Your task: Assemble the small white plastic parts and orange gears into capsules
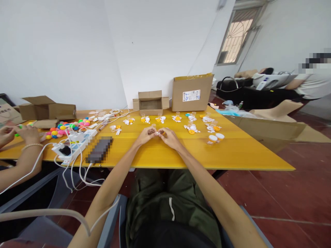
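My left hand (147, 134) and my right hand (168, 135) meet over the middle of the yellow table (232, 151), fingers pinched together on a small white and orange plastic piece (157, 132) between them. Beyond my hands lie several little sets of white, orange and clear parts (191, 129) in a row. Two orange and white caps (216, 137) sit to the right of my right hand.
A white power strip (72, 143) with cables and a dark phone (99, 150) lie left of me. Colourful balls (62, 129) and another person's hands (26, 132) are at far left. Cardboard boxes (192, 92) stand along the back edge. Someone lies at the right rear.
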`<state>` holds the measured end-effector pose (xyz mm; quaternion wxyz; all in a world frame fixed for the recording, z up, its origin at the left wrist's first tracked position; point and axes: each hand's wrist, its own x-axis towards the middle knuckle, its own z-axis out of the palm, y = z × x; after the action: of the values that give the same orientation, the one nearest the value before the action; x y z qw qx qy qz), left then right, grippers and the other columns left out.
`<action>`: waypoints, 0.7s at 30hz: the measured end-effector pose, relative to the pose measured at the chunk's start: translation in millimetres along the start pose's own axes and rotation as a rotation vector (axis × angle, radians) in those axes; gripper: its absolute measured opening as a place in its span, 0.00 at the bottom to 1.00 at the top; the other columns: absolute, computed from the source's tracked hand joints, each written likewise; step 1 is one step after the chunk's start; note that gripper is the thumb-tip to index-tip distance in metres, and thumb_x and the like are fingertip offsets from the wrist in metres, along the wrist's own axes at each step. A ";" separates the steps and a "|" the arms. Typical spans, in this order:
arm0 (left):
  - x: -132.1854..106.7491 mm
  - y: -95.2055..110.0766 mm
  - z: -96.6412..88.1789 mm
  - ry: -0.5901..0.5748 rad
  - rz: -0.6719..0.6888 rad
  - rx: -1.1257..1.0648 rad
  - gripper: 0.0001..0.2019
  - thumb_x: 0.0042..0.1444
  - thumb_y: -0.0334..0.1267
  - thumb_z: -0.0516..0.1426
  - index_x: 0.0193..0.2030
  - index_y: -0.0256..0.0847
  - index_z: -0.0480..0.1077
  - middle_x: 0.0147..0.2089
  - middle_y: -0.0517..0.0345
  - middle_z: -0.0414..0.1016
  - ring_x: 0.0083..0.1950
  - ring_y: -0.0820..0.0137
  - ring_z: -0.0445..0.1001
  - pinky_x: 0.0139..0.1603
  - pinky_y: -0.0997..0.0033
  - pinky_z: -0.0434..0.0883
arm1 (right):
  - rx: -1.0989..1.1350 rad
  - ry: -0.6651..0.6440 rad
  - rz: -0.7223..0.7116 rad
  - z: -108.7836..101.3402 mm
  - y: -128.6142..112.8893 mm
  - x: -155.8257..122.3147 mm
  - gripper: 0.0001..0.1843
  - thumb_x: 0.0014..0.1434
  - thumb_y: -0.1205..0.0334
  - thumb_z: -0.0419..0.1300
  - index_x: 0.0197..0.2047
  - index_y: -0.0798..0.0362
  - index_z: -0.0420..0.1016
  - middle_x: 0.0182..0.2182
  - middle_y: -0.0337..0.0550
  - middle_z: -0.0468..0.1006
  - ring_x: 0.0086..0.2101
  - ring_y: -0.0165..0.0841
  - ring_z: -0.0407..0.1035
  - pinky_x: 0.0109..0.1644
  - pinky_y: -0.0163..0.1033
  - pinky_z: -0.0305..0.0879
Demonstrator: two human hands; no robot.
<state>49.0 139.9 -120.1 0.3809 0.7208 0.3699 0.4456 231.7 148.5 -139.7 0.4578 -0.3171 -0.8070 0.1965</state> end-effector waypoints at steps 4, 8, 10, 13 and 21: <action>0.2 0.0 -0.2 -0.005 0.008 0.002 0.19 0.49 0.54 0.66 0.31 0.38 0.71 0.31 0.58 0.76 0.35 0.71 0.74 0.39 0.71 0.70 | 0.011 0.015 -0.015 1.9 3.9 -0.6 0.05 0.59 0.64 0.59 0.37 0.47 0.76 0.35 0.40 0.81 0.37 0.36 0.74 0.45 0.40 0.70; 0.1 0.7 -0.5 -0.007 0.022 0.004 0.19 0.49 0.53 0.66 0.30 0.38 0.71 0.30 0.59 0.76 0.34 0.71 0.74 0.39 0.71 0.70 | -0.002 0.032 -0.021 3.1 5.5 -1.0 0.04 0.59 0.63 0.60 0.37 0.46 0.76 0.35 0.40 0.80 0.37 0.36 0.73 0.45 0.41 0.70; 0.2 1.0 -0.6 -0.006 0.024 0.005 0.19 0.49 0.53 0.66 0.30 0.38 0.71 0.30 0.58 0.76 0.34 0.70 0.74 0.39 0.71 0.70 | -0.011 0.032 -0.020 2.9 4.6 -0.9 0.04 0.59 0.64 0.60 0.37 0.46 0.76 0.35 0.40 0.80 0.37 0.36 0.73 0.45 0.41 0.70; 0.3 1.0 -0.6 0.001 0.020 0.011 0.19 0.49 0.54 0.66 0.31 0.38 0.71 0.31 0.58 0.76 0.35 0.70 0.75 0.39 0.71 0.70 | -0.029 0.032 -0.017 2.2 1.7 -0.9 0.05 0.59 0.65 0.59 0.37 0.47 0.76 0.35 0.40 0.80 0.37 0.36 0.73 0.44 0.40 0.70; 0.6 0.9 -0.8 0.010 0.018 -0.005 0.19 0.49 0.53 0.67 0.31 0.38 0.72 0.32 0.56 0.78 0.36 0.69 0.76 0.40 0.70 0.71 | -0.080 0.046 -0.015 0.0 -4.0 -1.6 0.05 0.59 0.66 0.59 0.36 0.47 0.76 0.35 0.41 0.81 0.37 0.37 0.73 0.44 0.41 0.70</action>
<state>48.7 140.2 -118.8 0.3768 0.7209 0.3645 0.4534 230.9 144.4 -138.2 0.4650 -0.3333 -0.8057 0.1533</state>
